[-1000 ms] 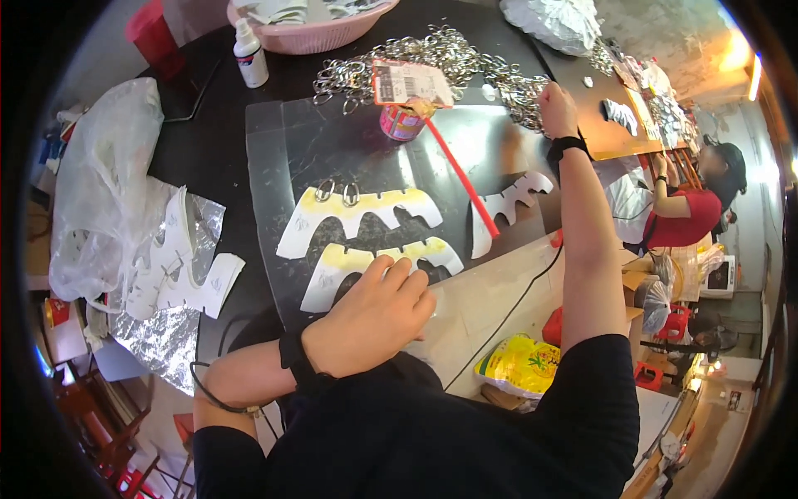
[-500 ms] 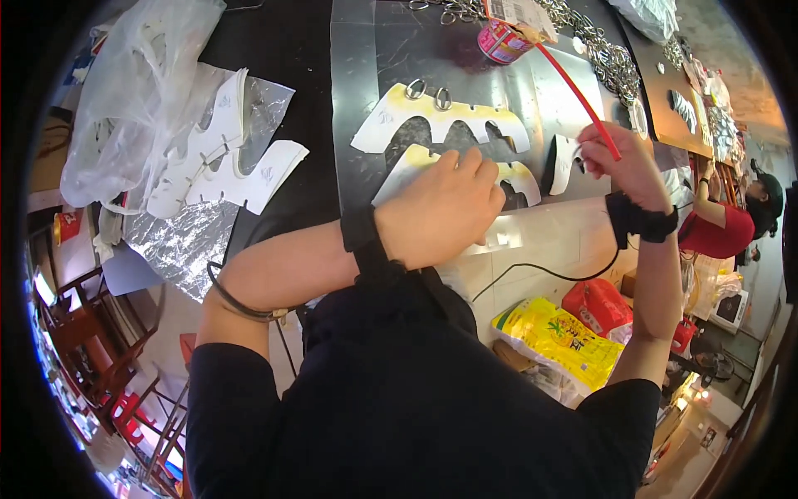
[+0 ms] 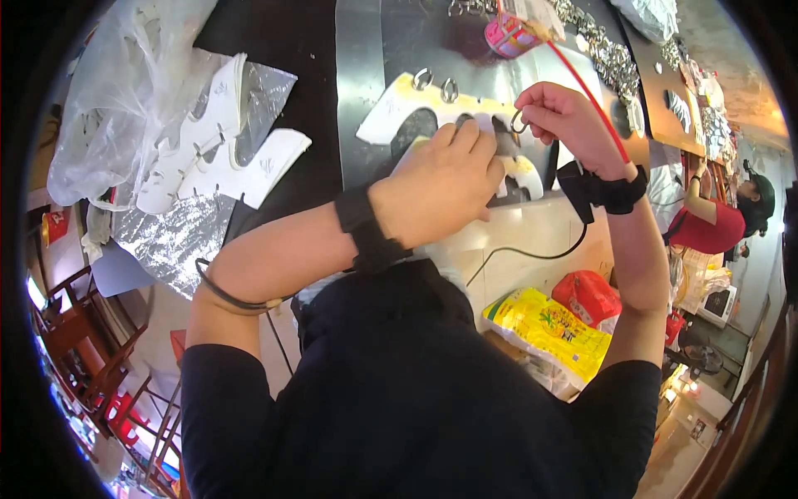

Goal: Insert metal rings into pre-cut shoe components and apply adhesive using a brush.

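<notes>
My left hand (image 3: pixel 436 183) lies palm down on a white cut-out piece (image 3: pixel 522 172) with a yellowed edge. Its fingers are together and bent down over the piece, hiding much of it. My right hand (image 3: pixel 561 116) pinches a metal ring (image 3: pixel 518 122) between thumb and fingers, just right of the left fingertips. Behind both hands rests a second notched white piece (image 3: pixel 391 112), also yellowed along its edge. Two metal rings, a left ring (image 3: pixel 422 80) and a right ring (image 3: pixel 450 90), stand at that piece's far edge.
A pink tub (image 3: pixel 509 37) with a long red stick (image 3: pixel 582 83) stands at the back, the stick passing by my right hand. Metal rings (image 3: pixel 603 58) are heaped farther right. More white pieces (image 3: pixel 216 141) and a plastic bag (image 3: pixel 125 91) lie left. A co-worker (image 3: pixel 719 216) is at far right.
My right hand has moved left, away from the red stick's end and toward my left hand; the ring in its fingers now shows. My left hand stays on the piece.
</notes>
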The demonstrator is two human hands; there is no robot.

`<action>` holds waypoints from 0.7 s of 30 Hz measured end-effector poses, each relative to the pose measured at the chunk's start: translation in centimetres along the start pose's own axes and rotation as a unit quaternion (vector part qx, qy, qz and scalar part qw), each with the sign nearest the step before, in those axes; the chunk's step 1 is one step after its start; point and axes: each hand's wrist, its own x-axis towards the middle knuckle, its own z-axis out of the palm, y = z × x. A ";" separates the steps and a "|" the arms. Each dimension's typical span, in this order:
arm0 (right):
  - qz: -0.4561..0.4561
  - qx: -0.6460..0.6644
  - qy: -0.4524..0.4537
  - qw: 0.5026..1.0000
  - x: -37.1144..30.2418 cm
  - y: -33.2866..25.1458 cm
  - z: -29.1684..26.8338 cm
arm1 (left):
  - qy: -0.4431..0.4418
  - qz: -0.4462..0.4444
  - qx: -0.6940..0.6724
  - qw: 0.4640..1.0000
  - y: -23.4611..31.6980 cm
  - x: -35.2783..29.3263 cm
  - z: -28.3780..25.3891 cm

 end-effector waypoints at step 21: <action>-0.071 -0.059 0.008 0.996 -1.4 -1.9 7.0 | 0.051 -0.071 -0.032 0.996 2.3 -7.4 1.2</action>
